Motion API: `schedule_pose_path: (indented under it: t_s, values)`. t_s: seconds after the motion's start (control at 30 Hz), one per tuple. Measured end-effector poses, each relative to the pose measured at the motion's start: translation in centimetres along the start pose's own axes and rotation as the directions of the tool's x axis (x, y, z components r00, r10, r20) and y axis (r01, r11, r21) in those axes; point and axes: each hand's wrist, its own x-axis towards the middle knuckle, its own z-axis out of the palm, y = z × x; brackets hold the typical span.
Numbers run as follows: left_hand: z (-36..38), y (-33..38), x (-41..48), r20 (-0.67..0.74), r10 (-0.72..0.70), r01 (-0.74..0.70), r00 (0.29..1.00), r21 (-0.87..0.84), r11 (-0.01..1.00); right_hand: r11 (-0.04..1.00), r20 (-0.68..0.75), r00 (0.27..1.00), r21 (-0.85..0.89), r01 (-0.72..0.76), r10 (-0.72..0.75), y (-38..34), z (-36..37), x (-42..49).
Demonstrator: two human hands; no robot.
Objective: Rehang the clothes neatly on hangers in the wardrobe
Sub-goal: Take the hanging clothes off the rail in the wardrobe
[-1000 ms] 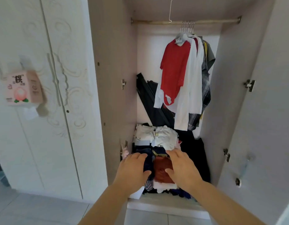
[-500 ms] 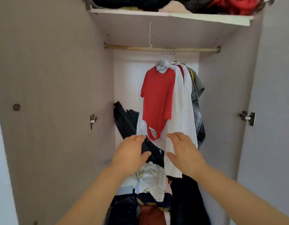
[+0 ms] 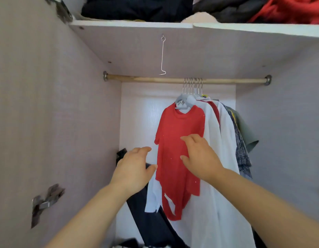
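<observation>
Both hands empty, head view: my left hand (image 3: 132, 169) and right hand (image 3: 200, 156) hover, fingers loosely spread, before the red short-sleeved T-shirt (image 3: 180, 122) hanging on a grey plastic hanger (image 3: 181, 102) from the wooden rail (image 3: 155, 80). Step, I judge: approach. Next: grip its shoulders, lift it off squarely.

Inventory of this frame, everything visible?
wooden rail: one, tan, under the shelf
hangers: several, grey, bunched on rail
red T-shirt: one, red, frontmost hanging
white shirt: at least one, white, behind it
checked shirt: one, dark, further right
grey-green garment: one, rightmost
dark garment: one, black, low behind left hand
wire hook: one, silver, under shelf
shelf: one, white, top, holds piled clothes
hinge: one, metal, left wall
left hand: open, beside red T-shirt
right hand: open, before red T-shirt
</observation>
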Motion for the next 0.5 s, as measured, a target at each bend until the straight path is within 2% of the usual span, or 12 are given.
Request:
schedule_pose_path:
  t_s: [0.27,0.4,0.5]
  values:
    - [4.8,-3.7,11.0,-0.098,0.07,-0.079,0.993,-0.09,0.993,0.986,-0.151,0.988,-0.161,-0.037,0.012,4.7,3.3,12.0]
    - [7.0,-5.6,16.4,-0.148,0.121,-0.136,0.981,-0.093,0.986,0.973,-0.204,0.979,-0.231,-0.02,-0.028,6.6,4.2,17.8]
    - [8.5,-6.3,19.3,-0.184,0.159,-0.181,0.97,-0.109,0.977,0.963,-0.311,0.947,-0.268,-0.008,-0.078,8.1,4.6,20.9]
